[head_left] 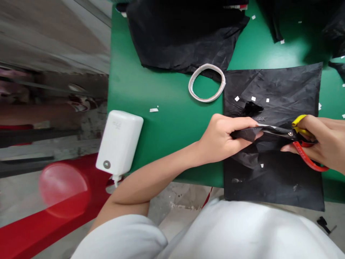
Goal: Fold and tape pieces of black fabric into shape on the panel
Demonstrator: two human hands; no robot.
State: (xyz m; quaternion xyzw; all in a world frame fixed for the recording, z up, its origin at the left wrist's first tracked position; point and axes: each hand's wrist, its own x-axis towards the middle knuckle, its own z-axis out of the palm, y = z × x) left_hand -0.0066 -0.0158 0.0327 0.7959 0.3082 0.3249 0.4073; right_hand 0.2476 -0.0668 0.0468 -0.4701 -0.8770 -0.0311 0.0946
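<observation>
- I see the green counter (167,136) carrying a crumpled black sheet (283,180) at its near edge
- A white box (120,142) lies at the counter's left side, well apart from the sheet
- The left hand (223,138) has its fingers clamped on a raised fold of the sheet
- The right hand (323,144) grips the scissors (290,134), blades at that fold
- A white tape ring (207,99) lies by the sheet's far left corner
</observation>
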